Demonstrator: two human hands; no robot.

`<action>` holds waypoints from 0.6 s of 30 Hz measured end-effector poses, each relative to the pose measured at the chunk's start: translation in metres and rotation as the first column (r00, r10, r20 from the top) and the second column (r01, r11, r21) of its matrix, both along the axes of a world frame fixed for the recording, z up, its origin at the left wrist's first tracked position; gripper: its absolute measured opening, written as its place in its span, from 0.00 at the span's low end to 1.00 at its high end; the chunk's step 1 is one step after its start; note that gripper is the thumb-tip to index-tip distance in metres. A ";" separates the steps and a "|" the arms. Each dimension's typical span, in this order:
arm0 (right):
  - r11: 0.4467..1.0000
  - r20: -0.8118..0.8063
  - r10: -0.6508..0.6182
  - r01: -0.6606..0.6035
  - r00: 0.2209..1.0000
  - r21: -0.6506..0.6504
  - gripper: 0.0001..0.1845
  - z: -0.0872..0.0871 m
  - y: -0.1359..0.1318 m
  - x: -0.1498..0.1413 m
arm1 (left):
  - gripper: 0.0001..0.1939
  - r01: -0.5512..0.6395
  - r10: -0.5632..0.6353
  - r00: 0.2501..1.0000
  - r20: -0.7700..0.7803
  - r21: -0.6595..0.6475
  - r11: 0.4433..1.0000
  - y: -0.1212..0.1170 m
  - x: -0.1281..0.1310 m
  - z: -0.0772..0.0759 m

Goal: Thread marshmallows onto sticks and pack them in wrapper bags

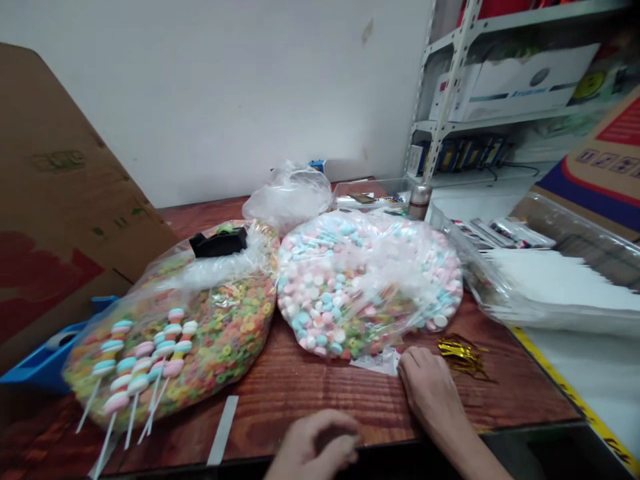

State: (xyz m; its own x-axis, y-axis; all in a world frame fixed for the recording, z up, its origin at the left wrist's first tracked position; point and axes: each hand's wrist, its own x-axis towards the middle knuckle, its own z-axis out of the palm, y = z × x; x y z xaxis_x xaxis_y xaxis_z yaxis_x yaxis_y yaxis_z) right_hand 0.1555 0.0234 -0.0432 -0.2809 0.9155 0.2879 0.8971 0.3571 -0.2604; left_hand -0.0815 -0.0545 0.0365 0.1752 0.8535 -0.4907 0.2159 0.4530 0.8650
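My right hand (425,381) is on the wooden table, its fingers curled down at the edge of a small clear plastic packet (376,362). At the table's front edge my left hand (317,445) is loosely curled, with a gap between thumb and forefinger and nothing visible in it. Ahead lies a large clear bag of pastel candies (325,300), pink, blue and white, with some ring-shaped ones. Several candy skewers (143,363) on white sticks rest on a bag of coloured ring candies (240,327) at left. Gold twist ties (463,355) lie just right of my right hand.
A black tape dispenser (219,243) sits on the left bag. Beside that bag are a blue dispenser (45,360) and a cardboard box (65,180). A tape strip (223,430) lies near the front edge. At right stands a clear bin (520,313) with white sheets.
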 end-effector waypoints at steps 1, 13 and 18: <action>1.000 0.001 -0.004 0.004 1.000 0.013 0.11 0.000 -0.003 0.001 | 0.27 0.015 0.003 0.986 0.168 -0.105 0.994 0.008 0.023 -0.006; 0.998 -0.053 0.029 -0.027 0.998 0.049 0.07 0.010 0.005 -0.004 | 0.20 -0.026 0.323 0.782 0.533 -0.489 0.872 0.029 0.081 -0.031; 0.980 -0.059 0.186 -0.181 0.981 0.083 0.11 0.034 -0.018 0.011 | 0.21 -0.004 0.463 0.561 0.686 -0.557 0.831 0.034 0.084 -0.026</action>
State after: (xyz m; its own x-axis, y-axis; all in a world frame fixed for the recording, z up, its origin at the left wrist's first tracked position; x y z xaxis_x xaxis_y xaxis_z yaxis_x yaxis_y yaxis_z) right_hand 0.1663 0.0054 -0.0089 -0.4200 0.8244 0.3794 0.7961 0.5354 -0.2821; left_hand 0.0026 -0.0204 0.0101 0.5008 0.6381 -0.5849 -0.5965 0.7440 0.3011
